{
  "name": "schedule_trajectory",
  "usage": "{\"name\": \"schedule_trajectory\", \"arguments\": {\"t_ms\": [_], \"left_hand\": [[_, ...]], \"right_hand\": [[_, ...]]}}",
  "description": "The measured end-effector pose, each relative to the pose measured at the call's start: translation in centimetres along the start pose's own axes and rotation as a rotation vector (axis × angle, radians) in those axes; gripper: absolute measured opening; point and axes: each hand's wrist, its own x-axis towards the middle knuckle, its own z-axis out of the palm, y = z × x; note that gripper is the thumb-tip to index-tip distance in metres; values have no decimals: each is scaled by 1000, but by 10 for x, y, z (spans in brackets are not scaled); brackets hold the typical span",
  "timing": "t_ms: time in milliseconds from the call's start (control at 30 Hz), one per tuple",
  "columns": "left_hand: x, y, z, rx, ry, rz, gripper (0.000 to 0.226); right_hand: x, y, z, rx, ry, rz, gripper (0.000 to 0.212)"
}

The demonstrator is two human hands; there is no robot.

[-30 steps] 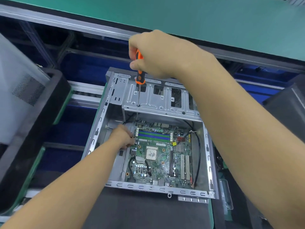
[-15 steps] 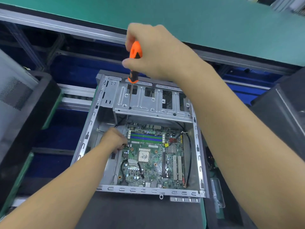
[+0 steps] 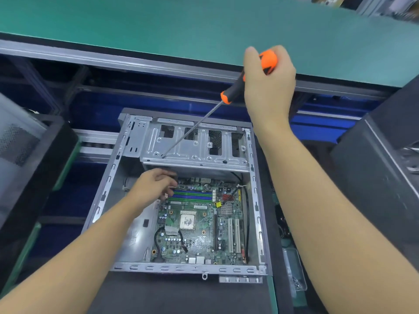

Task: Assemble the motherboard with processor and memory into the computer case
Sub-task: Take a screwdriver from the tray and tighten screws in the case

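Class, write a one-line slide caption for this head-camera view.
Right hand angles an orange-handled screwdriver onto the case's drive cage while the left hand sits at the motherboard's corner.

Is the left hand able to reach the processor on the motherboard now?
Probably yes. The left hand is inside the open case, and the processor lies uncovered near it; the screwdriver is up at the drive cage.

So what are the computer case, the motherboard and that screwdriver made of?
The computer case is likely sheet steel: bare dull silver, with punched slots and folded edges. The motherboard is probably fibreglass laminate: matte green, studded with soldered parts. The screwdriver has a handle that looks like plastic, orange with black, perhaps a rubbery grip; its shaft is thin bright metal.
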Motion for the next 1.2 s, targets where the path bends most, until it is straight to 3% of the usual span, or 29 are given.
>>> {"name": "schedule_trajectory", "arguments": {"t_ms": [133,267,433,567,667,733,800,900,967,1033,1100,1200], "left_hand": [[-6,6,1,-150,-19,14,20],[-19,12,1,-388,-170,6,27],[-41,15,4,-507,-361,0,50],[-59,26,4,-793,-317,139,50],[-73,34,1,-908,-225,186,34],[-80,40,-4,-911,-79,192,24],[-86,43,-14,-912,54,221,17],[-101,43,-39,-992,170,293,16],[-113,38,-56,-967,221,334,18],[-127,30,-68,-886,255,344,19],[-141,18,-80,-803,302,328,21],[-168,-10,-107,-638,321,308,18]], "right_hand": [[12,22,-15,137,141,119,34],[24,39,-30,226,161,264,28],[29,60,-44,342,187,470,27],[7,70,-36,299,143,529,26],[-15,76,-35,318,93,543,26],[-30,80,-38,363,-20,529,28],[-51,82,-45,402,-238,505,27],[-82,81,-55,281,-731,518,29],[-107,68,-49,43,-1118,516,27],[-139,50,-27,-146,-1390,467,28],[-176,31,3,-172,-1482,407,27],[-232,7,52,-48,-1446,419,19]]}}
